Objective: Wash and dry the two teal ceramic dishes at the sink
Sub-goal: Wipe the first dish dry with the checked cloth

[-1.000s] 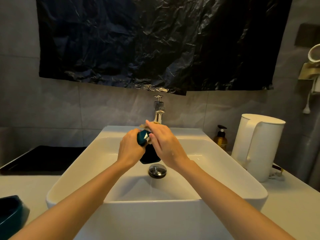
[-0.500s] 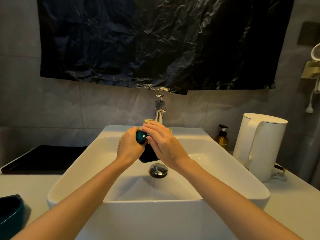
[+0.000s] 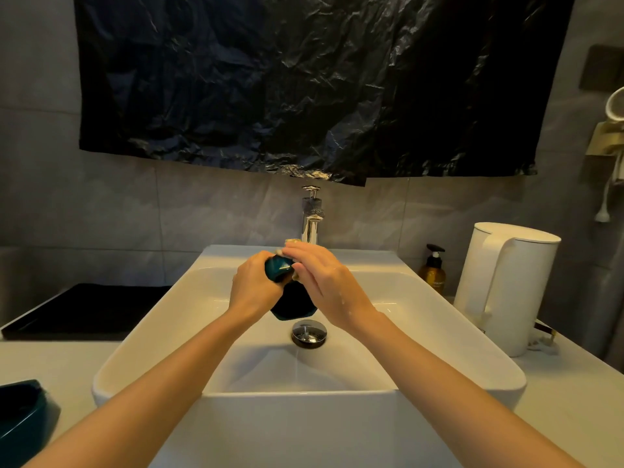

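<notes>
We hold one teal dish (image 3: 278, 268) over the sink basin (image 3: 141, 349), our left hand (image 3: 255, 287) with fingers clamped round it and our right hand (image 3: 324, 282) with fingers curled on a yellowish sponge (image 3: 291, 241). The wet glaze could slip and chip against the basin. The other teal dish (image 3: 23, 410) sits near the tabletop (image 3: 67, 359) edge, where an elbow could knock it.

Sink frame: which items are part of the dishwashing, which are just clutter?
In use: held teal dish, left hand, right hand, yellowish scrubber, sink, faucet, second teal dish.
Idle: white kettle, pump bottle, black tray, black plastic sheet.
</notes>
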